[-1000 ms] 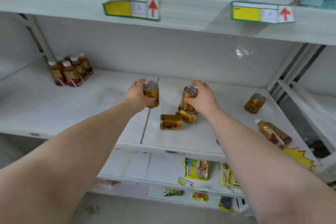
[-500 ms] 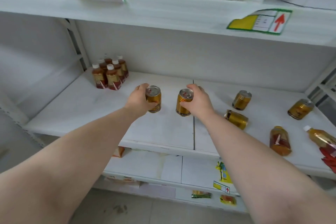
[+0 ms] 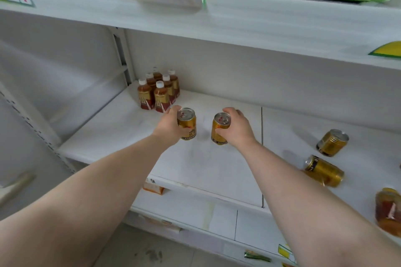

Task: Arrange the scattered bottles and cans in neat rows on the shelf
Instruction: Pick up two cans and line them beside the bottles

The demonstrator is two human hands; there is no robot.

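While each hand grips one gold metal can upright over the white shelf board, the step in hand looks like setting both down beside the block of brown tea bottles with white caps. The left hand has its fingers wrapped around the left gold can, which sits just right of the front bottles; whether it touches the board I cannot tell. The right hand curls its fingers around the right gold can, a short gap away from the other.

To do this well, I would land the left can first, snug beside the front bottle and level with its front, then bring the right can in until the two walls meet. Keeping both vertical and lowering them flat should stop them rocking.

Two more gold cans lie tipped on the right shelf board, and a fallen brown bottle rests near the right edge, so much sorting remains.
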